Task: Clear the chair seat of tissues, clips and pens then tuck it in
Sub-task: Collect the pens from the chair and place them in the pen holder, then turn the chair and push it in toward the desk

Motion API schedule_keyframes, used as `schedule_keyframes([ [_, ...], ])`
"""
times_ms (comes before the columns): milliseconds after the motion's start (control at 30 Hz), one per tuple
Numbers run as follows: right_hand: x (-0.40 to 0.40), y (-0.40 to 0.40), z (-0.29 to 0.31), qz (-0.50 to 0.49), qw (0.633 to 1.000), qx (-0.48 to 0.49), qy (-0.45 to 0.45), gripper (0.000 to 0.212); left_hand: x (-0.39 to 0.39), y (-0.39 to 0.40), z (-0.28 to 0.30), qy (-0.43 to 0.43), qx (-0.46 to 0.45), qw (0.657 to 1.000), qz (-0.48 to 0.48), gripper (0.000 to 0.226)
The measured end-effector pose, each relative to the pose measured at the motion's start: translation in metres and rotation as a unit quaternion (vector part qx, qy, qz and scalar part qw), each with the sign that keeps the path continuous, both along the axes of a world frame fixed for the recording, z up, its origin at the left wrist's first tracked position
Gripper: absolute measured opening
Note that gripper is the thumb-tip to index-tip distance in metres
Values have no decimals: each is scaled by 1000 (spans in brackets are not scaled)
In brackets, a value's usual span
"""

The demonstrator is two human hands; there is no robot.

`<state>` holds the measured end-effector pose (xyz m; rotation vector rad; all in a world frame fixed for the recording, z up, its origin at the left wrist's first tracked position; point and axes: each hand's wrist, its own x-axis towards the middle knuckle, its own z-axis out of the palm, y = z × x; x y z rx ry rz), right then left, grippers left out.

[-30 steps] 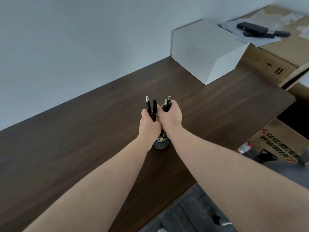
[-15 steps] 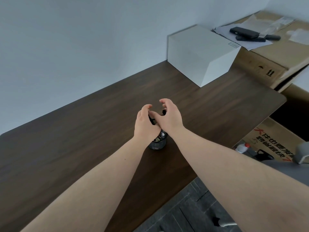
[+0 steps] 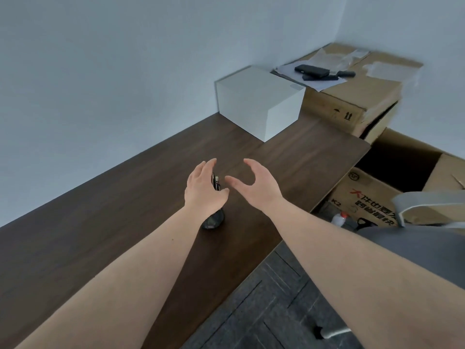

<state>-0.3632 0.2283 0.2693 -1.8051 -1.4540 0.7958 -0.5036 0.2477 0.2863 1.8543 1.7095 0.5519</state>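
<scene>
A dark round pen holder (image 3: 214, 221) stands on the dark wooden desk (image 3: 100, 222), mostly hidden behind my left hand (image 3: 203, 190). Black pens (image 3: 216, 183) stick up out of it, visible between my two hands. Both hands hover over the holder with fingers spread and nothing in them; my right hand (image 3: 254, 183) is just to the right of the pens. The grey chair (image 3: 412, 238) shows at the right edge, seat and armrest partly seen.
A white box (image 3: 259, 102) sits at the desk's back right. Cardboard boxes (image 3: 357, 102) stand beyond the desk, one bearing papers and black devices (image 3: 314, 71). An open printed carton (image 3: 372, 197) and a small bottle (image 3: 339, 219) are on the floor at right.
Both hands held pens above the holder a second ago. The pens went down into the holder, and my hands have let go and spread apart.
</scene>
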Motion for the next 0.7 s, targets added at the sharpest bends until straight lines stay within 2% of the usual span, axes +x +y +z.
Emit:
schedule_keyframes([
  [200, 64, -64, 9, -18, 1000, 8, 0, 78, 51, -55, 16, 22, 12, 999, -22, 74],
  [367, 149, -156, 2, -49, 999, 0, 16, 74, 129, -127, 11, 36, 4, 999, -39, 70],
  [567, 303, -309, -23, -151, 986, -65, -9, 69, 263, -219, -10, 50, -37, 988, -145, 66],
  [700, 398, -409, -38, -266, 956, -118, -36, 71, 351, -278, -27, 57, -62, 972, -221, 68],
])
